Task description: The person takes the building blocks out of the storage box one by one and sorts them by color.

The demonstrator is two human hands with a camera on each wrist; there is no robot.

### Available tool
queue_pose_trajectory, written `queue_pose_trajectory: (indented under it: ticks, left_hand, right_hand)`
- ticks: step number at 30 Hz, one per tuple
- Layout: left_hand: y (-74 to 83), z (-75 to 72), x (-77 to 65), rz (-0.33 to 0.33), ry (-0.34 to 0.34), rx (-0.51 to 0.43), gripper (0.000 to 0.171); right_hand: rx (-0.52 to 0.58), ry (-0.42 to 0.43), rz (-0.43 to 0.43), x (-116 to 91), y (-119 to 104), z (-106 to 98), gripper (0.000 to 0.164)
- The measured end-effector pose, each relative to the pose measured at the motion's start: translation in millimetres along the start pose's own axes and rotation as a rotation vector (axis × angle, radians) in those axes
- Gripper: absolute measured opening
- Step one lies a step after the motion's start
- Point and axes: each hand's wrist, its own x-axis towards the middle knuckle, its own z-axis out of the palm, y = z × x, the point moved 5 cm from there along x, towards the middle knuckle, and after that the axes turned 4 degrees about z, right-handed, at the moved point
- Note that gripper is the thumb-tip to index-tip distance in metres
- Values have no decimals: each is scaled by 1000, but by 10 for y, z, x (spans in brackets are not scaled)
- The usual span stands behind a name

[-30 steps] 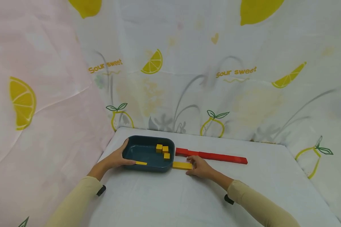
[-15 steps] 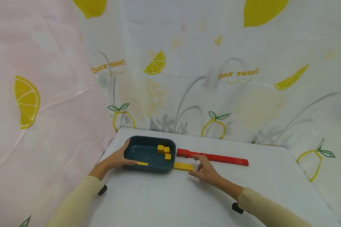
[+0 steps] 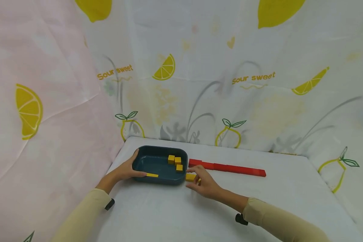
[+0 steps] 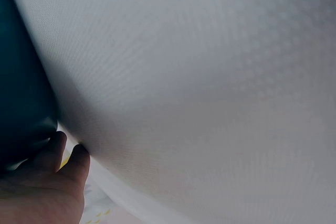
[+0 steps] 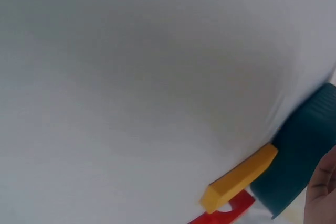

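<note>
In the head view, my left hand point(image 3: 127, 169) grips the left end of a dark teal rectangular dish point(image 3: 160, 183), thumb over its front rim. Several yellow cubes point(image 3: 179, 167) sit at the dish's right end. A thin yellow strip point(image 3: 152, 175) shows at the thumb tip. My right hand point(image 3: 206, 185) hovers over a flat yellow block point(image 3: 190, 177) lying against the dish's right side, thumb and index finger spread apart over it and partly hiding it. The right wrist view shows this yellow block point(image 5: 239, 179) standing apart from the visible fingers point(image 5: 320, 187).
Behind the yellow block runs a long row of red blocks point(image 3: 239, 169) on the white tabletop point(image 3: 181, 215). A red block point(image 5: 239, 208) with a curved cutout shows in the right wrist view. Lemon-print cloth point(image 3: 199, 101) hangs behind and at the sides.
My right hand first drew back to the right from the yellow block, then came left over it toward the dish. The left hand stays on the dish, and the blocks keep their places.
</note>
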Motion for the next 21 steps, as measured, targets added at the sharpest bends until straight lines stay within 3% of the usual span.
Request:
queue_pose_trajectory:
  ticks: [7,12,17,21]
  left_hand:
    - [7,6,22,-16,2,11,135]
    - [10,7,25,-27,-1,19,135]
    - [8,-3,16,-19,9,24,135]
    - [7,11,0,-20,0,23,134]
  right_hand:
    - [51,-13,-101,168,-305,145,42]
    - [68,9,-137,343,-393,238,40]
    - [100,38,-97,599,-331,345,45]
    - [151,-3,-10,802,-255,514,50]
